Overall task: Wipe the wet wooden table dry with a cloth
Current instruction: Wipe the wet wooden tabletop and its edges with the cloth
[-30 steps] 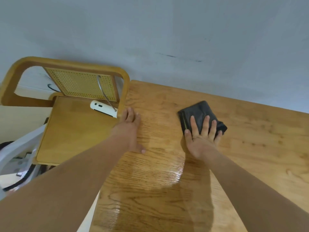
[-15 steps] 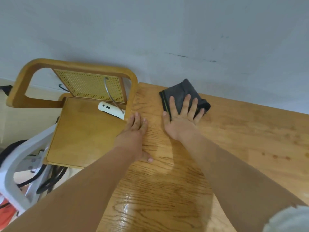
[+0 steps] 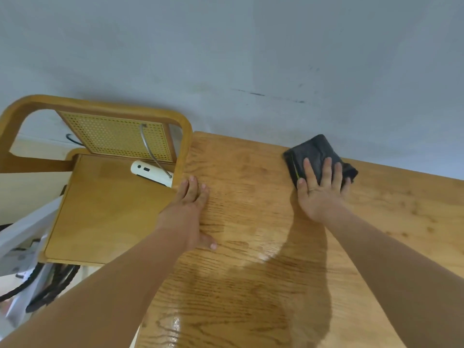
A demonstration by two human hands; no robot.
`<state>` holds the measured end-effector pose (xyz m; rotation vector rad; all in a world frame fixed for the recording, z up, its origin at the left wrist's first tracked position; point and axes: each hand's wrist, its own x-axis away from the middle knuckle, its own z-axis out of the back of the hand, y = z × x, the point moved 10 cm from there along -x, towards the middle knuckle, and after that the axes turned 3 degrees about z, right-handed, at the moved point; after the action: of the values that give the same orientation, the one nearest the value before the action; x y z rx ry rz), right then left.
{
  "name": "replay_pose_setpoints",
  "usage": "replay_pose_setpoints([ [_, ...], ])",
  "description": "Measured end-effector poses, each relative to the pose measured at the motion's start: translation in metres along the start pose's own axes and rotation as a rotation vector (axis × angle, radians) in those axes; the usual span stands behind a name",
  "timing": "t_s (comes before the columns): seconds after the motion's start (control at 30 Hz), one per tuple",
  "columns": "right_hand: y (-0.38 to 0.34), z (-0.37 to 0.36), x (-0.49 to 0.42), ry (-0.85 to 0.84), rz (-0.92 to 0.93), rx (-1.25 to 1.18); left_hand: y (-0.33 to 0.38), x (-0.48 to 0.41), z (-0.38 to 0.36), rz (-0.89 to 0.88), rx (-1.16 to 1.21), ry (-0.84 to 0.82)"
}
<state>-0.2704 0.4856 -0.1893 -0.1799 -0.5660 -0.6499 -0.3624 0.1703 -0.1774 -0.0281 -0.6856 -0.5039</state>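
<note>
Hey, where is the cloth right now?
In the head view the cloth lies right of centre at the far edge of the table, by the wall, pressed flat under the right hand.

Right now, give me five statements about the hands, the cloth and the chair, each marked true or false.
1. The right hand presses flat on the dark cloth. True.
2. The left hand holds a second cloth. False: it rests bare on the wooden table.
3. The dark cloth lies near the table's far edge. True.
4. The wooden chair's seat is bare. False: a white device lies on it.
5. The table's near part shines wet. True.
</note>
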Motion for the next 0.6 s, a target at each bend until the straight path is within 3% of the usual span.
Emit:
replay_pose_setpoints([
  [0.2,-0.075,-0.008,0.008,0.007,-0.137,-0.232,0.000,-0.003,-0.001,-0.023,0.021,0.028],
  [0.33,-0.167,-0.030,0.040,0.050,0.104,-0.162,-0.004,0.005,-0.006,-0.103,0.084,0.046],
  [0.43,-0.219,-0.055,0.073,0.066,0.268,-0.107,-0.035,0.025,-0.003,-0.152,0.137,0.167],
  [0.6,-0.275,-0.095,0.144,0.054,0.506,-0.049,-0.110,0.071,-0.021,-0.009,0.174,0.183],
])
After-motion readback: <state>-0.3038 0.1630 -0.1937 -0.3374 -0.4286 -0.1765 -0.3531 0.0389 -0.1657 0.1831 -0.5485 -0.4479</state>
